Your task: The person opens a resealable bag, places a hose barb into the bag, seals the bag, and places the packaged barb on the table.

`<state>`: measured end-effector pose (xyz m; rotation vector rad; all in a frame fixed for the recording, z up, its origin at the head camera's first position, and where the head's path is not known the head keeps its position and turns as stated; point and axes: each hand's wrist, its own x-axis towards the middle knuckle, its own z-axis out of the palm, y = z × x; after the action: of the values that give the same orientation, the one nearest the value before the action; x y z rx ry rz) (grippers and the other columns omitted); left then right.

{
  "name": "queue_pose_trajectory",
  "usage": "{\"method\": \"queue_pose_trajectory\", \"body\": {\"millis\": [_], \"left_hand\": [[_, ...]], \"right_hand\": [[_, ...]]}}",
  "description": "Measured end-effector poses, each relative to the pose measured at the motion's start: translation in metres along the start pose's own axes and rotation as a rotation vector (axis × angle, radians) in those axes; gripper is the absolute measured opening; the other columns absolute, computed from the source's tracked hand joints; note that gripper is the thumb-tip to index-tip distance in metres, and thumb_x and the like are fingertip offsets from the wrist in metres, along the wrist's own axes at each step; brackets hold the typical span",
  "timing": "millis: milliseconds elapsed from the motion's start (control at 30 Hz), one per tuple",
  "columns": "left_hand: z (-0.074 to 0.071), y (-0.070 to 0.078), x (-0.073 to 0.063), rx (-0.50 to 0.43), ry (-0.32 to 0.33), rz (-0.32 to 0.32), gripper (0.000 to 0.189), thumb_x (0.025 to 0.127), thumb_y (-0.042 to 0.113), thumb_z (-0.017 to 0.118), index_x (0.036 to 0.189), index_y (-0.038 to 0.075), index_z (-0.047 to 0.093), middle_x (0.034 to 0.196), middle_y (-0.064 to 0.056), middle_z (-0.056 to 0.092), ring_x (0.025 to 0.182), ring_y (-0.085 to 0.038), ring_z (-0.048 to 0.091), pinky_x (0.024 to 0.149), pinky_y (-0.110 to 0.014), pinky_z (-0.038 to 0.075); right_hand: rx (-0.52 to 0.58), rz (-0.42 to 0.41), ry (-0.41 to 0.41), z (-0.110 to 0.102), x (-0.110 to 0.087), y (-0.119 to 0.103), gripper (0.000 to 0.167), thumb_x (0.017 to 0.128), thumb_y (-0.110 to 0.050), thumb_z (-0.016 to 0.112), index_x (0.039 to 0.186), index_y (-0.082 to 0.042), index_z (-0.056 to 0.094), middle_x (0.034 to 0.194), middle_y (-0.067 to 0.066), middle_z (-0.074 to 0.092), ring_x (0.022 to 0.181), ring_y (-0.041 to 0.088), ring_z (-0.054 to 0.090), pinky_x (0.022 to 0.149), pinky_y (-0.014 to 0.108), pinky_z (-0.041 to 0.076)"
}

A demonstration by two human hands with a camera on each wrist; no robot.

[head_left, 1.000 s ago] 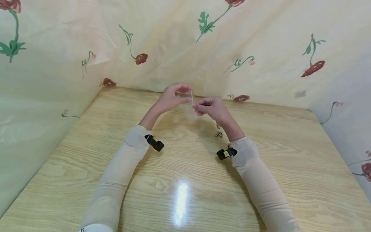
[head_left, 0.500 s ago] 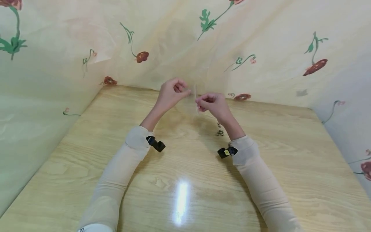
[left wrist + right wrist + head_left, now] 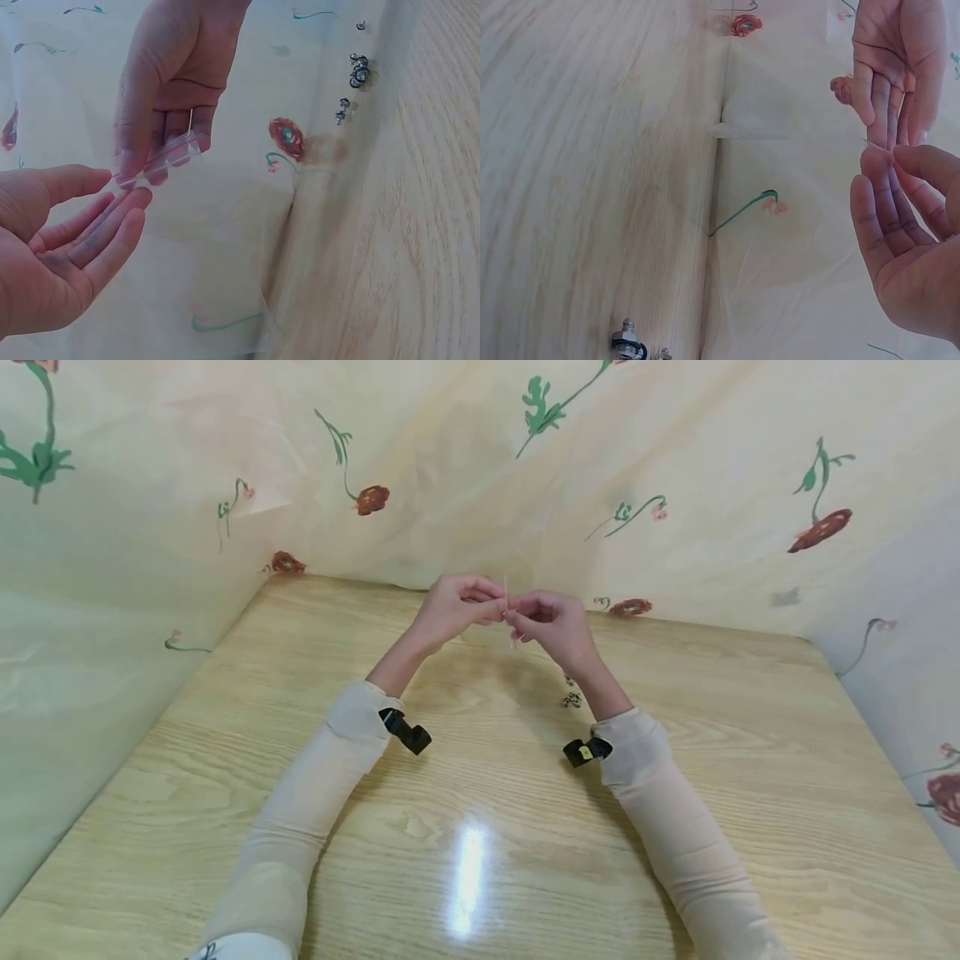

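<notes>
A small clear plastic zip bag [image 3: 174, 154] is held up above the far part of the table, seen nearly edge-on in the head view. My right hand [image 3: 555, 622] pinches its zip edge between thumb and fingertips. My left hand [image 3: 453, 610] meets it from the other side, thumb and fingertips pinching at the same edge, close against the right fingertips. In the right wrist view the clear film of the bag [image 3: 754, 133] stretches away to the left, faint against the cloth. Whether anything is inside is hard to see.
Several small metal fittings with black rings [image 3: 572, 700] lie on the wood-grain table [image 3: 420, 810] beside my right wrist. A floral cloth [image 3: 450, 468] hangs behind and at both sides. Black wrist cameras [image 3: 408, 733] sit on both sleeves.
My left hand drew away from the bag, then came back right to its edge, beside the right fingertips. The bag has turned edge-on. My right hand keeps its pinch and has risen slightly.
</notes>
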<state>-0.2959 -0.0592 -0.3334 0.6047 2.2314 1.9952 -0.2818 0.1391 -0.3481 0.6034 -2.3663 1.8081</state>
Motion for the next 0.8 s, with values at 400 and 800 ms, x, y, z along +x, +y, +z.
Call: {"method": "queue_pose_trajectory", "body": {"millis": [400,800], "left_hand": [[-0.006,-0.001,-0.004,-0.049,-0.015,-0.019,0.022,0.095,0.010,0.070,0.111,-0.007,0.072,0.102,-0.017,0.075,0.084,-0.015,0.074,0.089,-0.044,0.059],[-0.008,-0.002,-0.010,-0.062,-0.026,-0.018,0.022,0.094,0.012,0.072,0.107,-0.004,0.073,0.094,-0.011,0.076,0.081,-0.017,0.074,0.082,-0.038,0.061]], "right_hand": [[-0.013,0.018,-0.055,0.001,-0.003,-0.007,0.025,0.094,-0.014,0.072,0.112,0.003,0.074,0.100,0.013,0.077,0.076,0.013,0.071,0.070,0.026,0.058],[-0.002,0.026,-0.087,0.002,-0.011,-0.012,0.023,0.095,-0.010,0.071,0.111,0.006,0.074,0.096,0.006,0.078,0.075,0.013,0.071,0.070,0.030,0.059]]}}
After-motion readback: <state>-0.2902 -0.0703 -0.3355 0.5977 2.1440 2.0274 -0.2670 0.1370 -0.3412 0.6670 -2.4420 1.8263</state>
